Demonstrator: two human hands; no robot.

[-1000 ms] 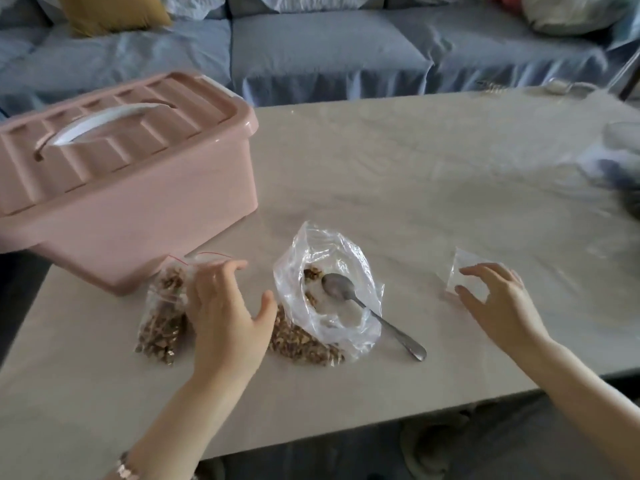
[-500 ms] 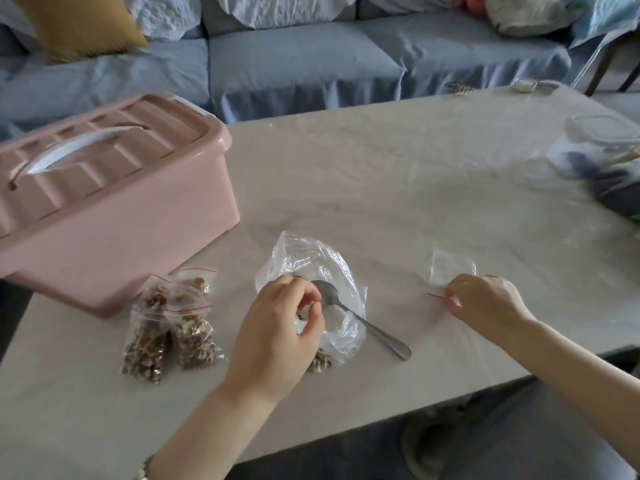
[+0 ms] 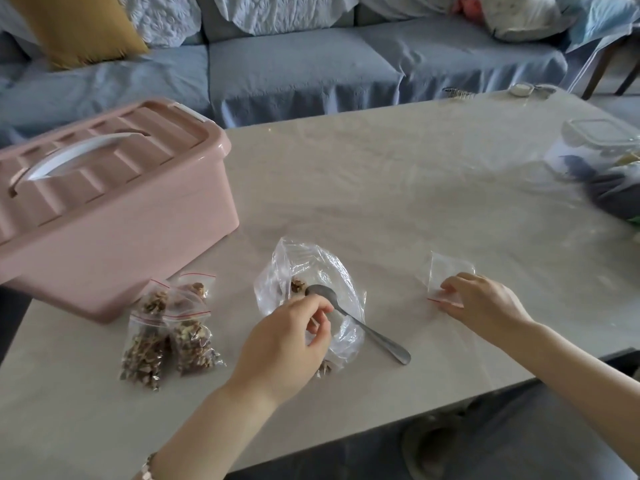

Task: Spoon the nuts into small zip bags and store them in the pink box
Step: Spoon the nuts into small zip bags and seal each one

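Clear crinkled nut bag (image 3: 311,266): your left hand (image 3: 287,341) pinches its rim | right hand (image 3: 485,306) pinches small empty zip bag (image 3: 446,271) | spread its mouth wide.

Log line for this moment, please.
left hand pinches nut bag rim | right hand holds empty zip bag | spoon lies in nut bag | filled bags beside pink box, lid on

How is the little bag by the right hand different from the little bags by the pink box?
The small clear zip bag at the right hand is empty and flat; the small zip bags beside the pink plastic box bulge with brown nuts. The right hand holds the empty one; nobody touches the filled ones. All have red strips.
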